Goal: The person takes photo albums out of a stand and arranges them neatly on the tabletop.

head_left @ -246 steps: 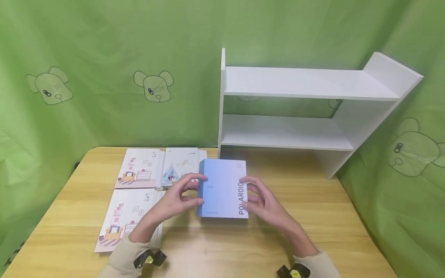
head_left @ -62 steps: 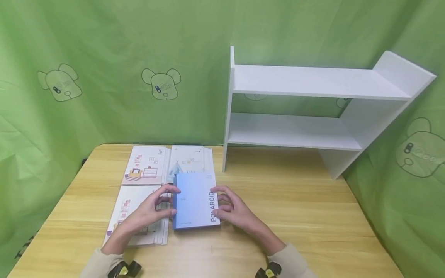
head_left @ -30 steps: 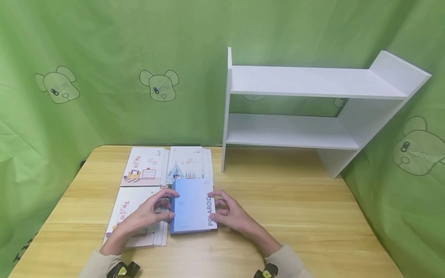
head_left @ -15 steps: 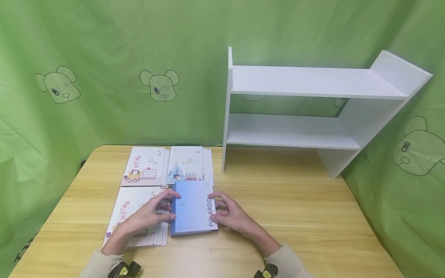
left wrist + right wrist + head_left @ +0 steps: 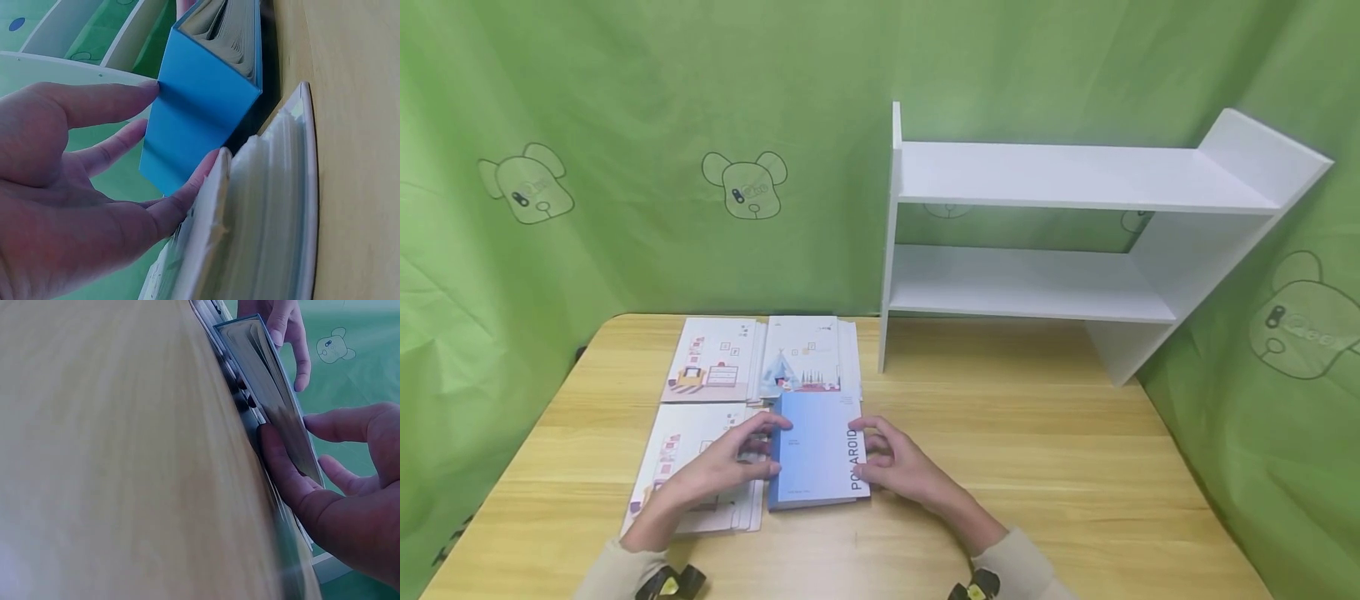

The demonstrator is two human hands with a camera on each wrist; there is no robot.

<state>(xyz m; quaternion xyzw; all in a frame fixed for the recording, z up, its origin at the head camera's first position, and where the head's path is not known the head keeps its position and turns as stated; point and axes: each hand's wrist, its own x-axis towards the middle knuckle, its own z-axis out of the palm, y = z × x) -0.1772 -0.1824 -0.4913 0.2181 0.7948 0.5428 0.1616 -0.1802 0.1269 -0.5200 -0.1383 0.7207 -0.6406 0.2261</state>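
A blue-and-white photo album (image 5: 816,446) lettered POLAROID lies flat at the front right of several pale illustrated albums. From the left, my left hand (image 5: 718,467) holds it at its blue spine (image 5: 194,119); finger and thumb tips touch the cover's edge. My right hand (image 5: 910,471) holds the opposite side, with fingertips at the page edges (image 5: 269,381) and the cover. Close under the left thumb sits a thick white album (image 5: 269,187). Two more illustrated stacks lie behind, one with a chair drawing (image 5: 730,346) and one with a blue tent (image 5: 805,333).
A white two-tier shelf (image 5: 1037,279) stands at the back right of the wooden table (image 5: 1037,433), its left panel behind and right of the albums. Green cloth (image 5: 625,250) printed with bear heads hangs around the table's back and sides.
Since the oldest frame, both hands have carried the POLAROID album left and lowered it beside the front illustrated album. Over the last half second it has hardly moved, settling slightly flatter.
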